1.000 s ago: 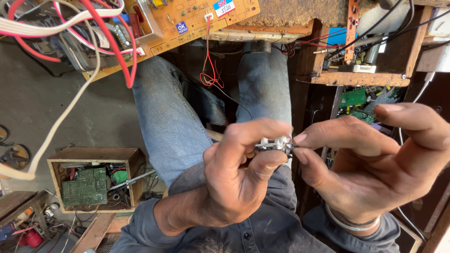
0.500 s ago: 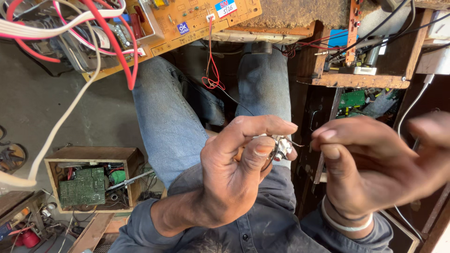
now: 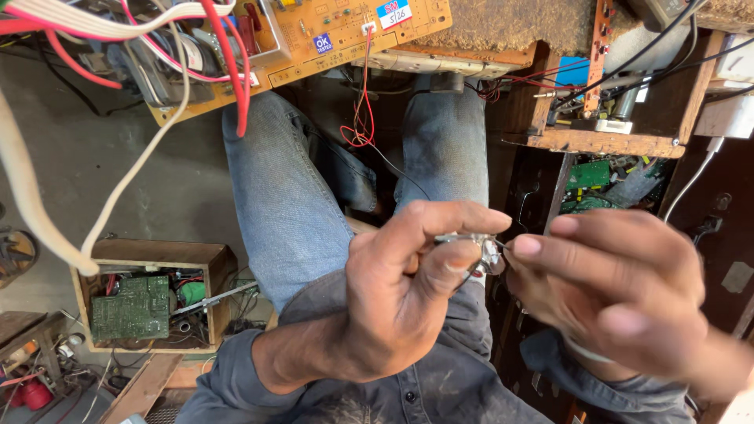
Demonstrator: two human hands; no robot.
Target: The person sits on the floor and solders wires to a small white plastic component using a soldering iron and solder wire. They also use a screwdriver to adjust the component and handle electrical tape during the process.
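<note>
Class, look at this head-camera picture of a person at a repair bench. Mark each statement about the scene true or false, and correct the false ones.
1. The left hand pinches a small metal part between thumb and fingers. True.
2. The right hand grips a hammer. False: its fingertips reach to the metal part; no hammer shows.
3. A green circuit board lies in a wooden box on the floor. True.
4. The person wears shorts. False: long blue jeans cover the legs.
5. The big circuit board overhead is blue. False: it is orange-yellow.

blue jeans, orange circuit board, green board
</note>
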